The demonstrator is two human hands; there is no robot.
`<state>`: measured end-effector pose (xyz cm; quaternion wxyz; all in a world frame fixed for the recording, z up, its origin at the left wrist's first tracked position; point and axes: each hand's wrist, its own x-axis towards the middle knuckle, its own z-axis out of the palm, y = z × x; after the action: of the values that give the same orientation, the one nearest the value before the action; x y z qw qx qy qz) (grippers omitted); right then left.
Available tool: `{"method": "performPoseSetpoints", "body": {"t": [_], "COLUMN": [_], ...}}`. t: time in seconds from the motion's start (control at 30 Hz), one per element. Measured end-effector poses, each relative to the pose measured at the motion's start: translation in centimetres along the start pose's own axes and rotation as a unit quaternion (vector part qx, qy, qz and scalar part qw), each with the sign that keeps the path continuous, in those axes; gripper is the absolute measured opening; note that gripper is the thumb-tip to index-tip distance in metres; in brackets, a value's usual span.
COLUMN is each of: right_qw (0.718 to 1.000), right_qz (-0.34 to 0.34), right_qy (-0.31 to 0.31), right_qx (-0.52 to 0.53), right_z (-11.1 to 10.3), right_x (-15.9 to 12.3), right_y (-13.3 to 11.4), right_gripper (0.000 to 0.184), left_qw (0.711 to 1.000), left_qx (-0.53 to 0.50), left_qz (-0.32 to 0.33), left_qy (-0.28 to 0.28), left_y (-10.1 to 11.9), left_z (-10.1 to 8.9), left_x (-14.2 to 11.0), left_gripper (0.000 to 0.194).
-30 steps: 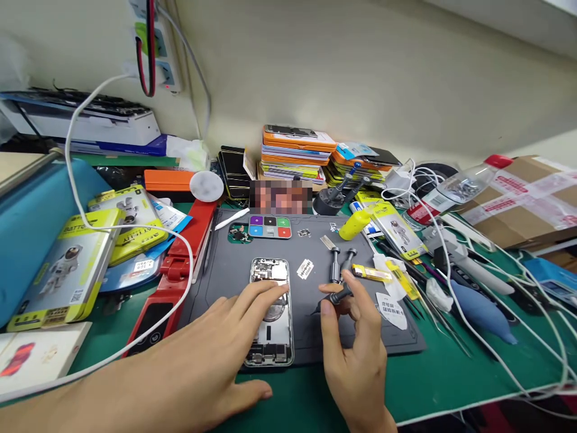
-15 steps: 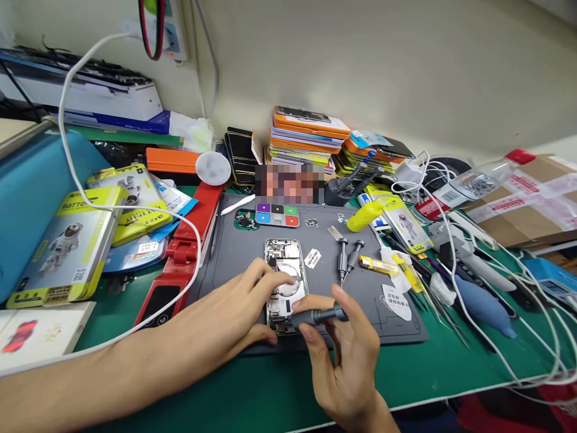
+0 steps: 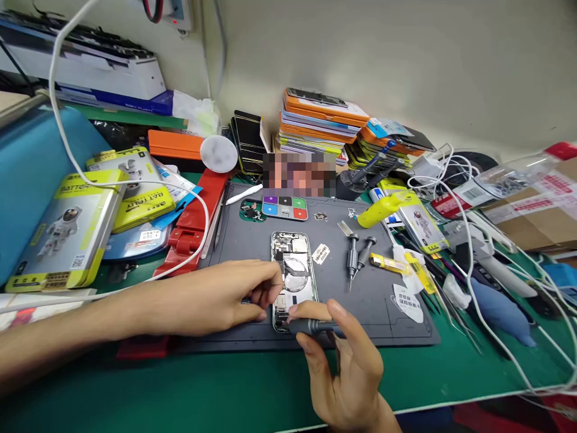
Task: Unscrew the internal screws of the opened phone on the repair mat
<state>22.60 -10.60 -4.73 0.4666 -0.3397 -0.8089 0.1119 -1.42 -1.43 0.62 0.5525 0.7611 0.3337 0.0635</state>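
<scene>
A smartphone [image 3: 295,285] with its back off lies upright on the grey work mat [image 3: 243,240], its inner parts and a round coil [image 3: 296,282] showing. My left hand [image 3: 256,294] is at the phone's left edge with its fingers curled in. A dark strip crosses the coil near those fingertips; whether they hold it I cannot tell. Over the phone's lower end, my right hand [image 3: 347,355] grips a dark grey screwdriver [image 3: 313,326] lying nearly level. Its index fingertip reaches the phone's lower part. The screwdriver's tip is hidden.
Two more screwdrivers [image 3: 352,258], a yellow bottle [image 3: 378,211] and a colour-marked tray [image 3: 285,208] lie on the mat. Tweezers [image 3: 460,316] and a blue blower [image 3: 500,310] are at the right. Battery boxes [image 3: 65,234] stand left. A white cable [image 3: 207,219] loops over the left side.
My left hand has drawn back from the coil to the phone's left edge, and its fingers have curled in. The right hand still holds the screwdriver low on the phone. The view has shifted slightly.
</scene>
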Motion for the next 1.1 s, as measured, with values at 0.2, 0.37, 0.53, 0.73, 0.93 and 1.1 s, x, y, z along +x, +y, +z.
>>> {"method": "performPoseSetpoints", "body": {"t": [0.2,0.37,0.53,0.73,0.93,1.1], "right_qw": [1.0,1.0,0.997,0.998,0.998,0.998], "right_qz": [-0.001,-0.016,-0.043,-0.037,-0.015,0.017], "right_qy": [-0.001,-0.013,-0.05,-0.054,-0.036,0.014], "right_qx": [0.008,0.001,-0.04,-0.021,-0.056,-0.054], "right_z": [0.1,-0.1,-0.4,-0.3,-0.6,0.0], "right_x": [-0.2,0.5,2.6,3.0,1.4,0.7], "right_y": [0.1,0.1,-0.5,-1.0,-0.8,-0.2], "right_gripper": [0.087,0.079,0.057,0.07,0.069,0.071], "left_qw": [0.999,0.999,0.999,0.997,0.997,0.997], "left_qx": [0.014,0.006,-0.003,-0.013,0.01,-0.003], "left_qz": [0.027,0.029,0.024,0.033,0.057,0.065], "left_qy": [0.028,0.039,0.044,0.064,0.057,0.042], "left_y": [-0.4,-0.4,-0.3,-0.1,0.2,-0.5], "left_z": [0.6,0.8,0.8,1.0,0.9,0.8], "left_x": [0.2,0.2,0.3,0.0,0.0,0.4], "left_gripper": [0.015,0.013,0.011,0.009,0.005,0.014]}}
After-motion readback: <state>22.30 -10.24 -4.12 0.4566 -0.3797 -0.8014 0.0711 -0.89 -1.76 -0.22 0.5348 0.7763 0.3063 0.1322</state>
